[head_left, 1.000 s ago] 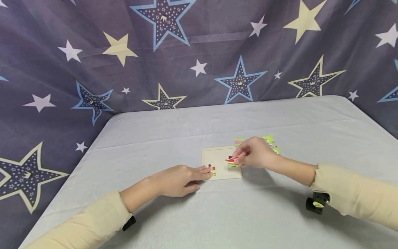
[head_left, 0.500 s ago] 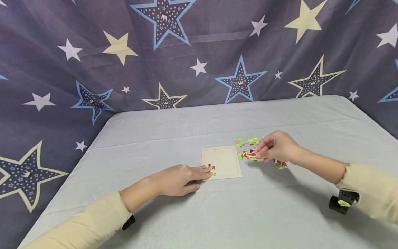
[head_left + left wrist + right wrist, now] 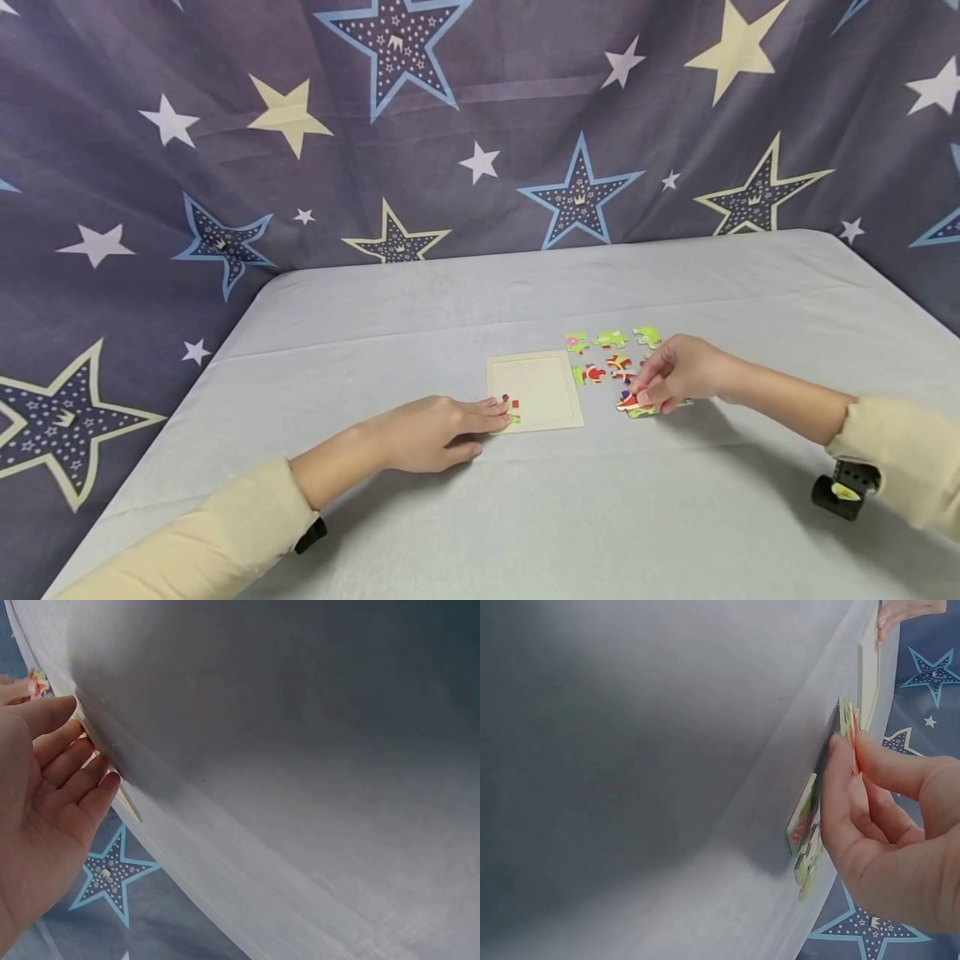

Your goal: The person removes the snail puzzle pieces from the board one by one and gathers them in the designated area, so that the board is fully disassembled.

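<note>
A red-and-green jigsaw piece (image 3: 633,404) is pinched between thumb and fingers of my right hand (image 3: 678,372), right of the puzzle frame. In the right wrist view the same piece (image 3: 849,731) appears nearly edge-on, just above the cloth. My left hand (image 3: 438,435) lies with fingers extended on the lower left of the pale puzzle frame (image 3: 537,431). Under those fingertips, partly covered, a small piece (image 3: 515,408) sits in the frame's corner. The left wrist view shows the left hand (image 3: 56,776) with its fingers at the frame's edge (image 3: 129,804).
Several loose jigsaw pieces lie right of the frame, among them a pink-and-green piece (image 3: 576,342), a green piece (image 3: 611,338) and a red one (image 3: 594,374). A grey cloth covers the table (image 3: 450,533). A star-patterned curtain (image 3: 480,108) hangs behind.
My right hand has carried the jigsaw piece from above the frame rightward, then down toward the near side of the loose pieces. The left hand has stayed in place.
</note>
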The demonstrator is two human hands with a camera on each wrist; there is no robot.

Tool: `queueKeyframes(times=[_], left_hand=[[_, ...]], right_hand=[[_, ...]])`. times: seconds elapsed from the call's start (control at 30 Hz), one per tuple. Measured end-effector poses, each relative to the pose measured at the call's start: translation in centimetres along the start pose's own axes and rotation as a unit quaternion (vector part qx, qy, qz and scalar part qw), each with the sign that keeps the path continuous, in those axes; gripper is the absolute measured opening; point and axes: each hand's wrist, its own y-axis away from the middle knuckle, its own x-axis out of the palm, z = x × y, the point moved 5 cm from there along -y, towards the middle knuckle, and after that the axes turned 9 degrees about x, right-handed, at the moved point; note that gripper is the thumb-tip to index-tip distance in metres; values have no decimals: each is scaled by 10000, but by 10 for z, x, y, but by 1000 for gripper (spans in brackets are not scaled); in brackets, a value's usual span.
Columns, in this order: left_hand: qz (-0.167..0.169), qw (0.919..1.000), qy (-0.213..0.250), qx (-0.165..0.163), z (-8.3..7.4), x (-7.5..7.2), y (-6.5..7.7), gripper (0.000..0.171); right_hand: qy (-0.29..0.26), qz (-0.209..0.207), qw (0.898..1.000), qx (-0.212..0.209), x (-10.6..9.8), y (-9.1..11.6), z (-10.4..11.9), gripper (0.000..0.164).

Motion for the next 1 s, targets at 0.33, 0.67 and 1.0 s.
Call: queueKeyframes(times=[0.33,0.67,1.0], left_hand=[[15,10000,30,-20,0,0,0,48],[-13,10000,13,-18,0,0,0,48],[-17,10000,65,-26,1,1,0,47]], right_hand=[[535,-559,9970,-23,-2,4,4,13],[1321,-737,9876,-419,-12,14,19,12],[1943,-795,9754,-671,-15,16,42,16]])
